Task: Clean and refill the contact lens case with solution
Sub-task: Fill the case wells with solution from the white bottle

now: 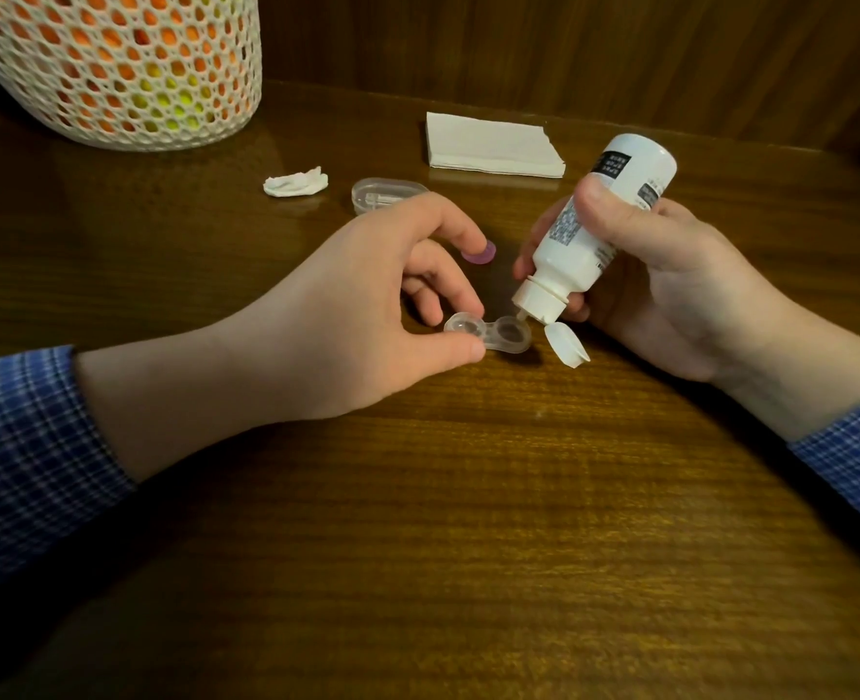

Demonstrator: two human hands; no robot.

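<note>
Contact lens case (488,334) on the bench (468,497), steadied for refilling.

My left hand (357,315) pinches the left well's rim between thumb and finger, while my right hand (670,285) is wrapped round the white solution bottle (599,219), tipped nozzle-down over the right well, its flip cap (567,346) hanging open. The case looks light, stiff and slick — likely to skate on the wood unless I hold it by the rim, clear of the wells. A purple cap (481,253) lies just beyond my fingers — tissue wad (294,183) farther left.
</note>
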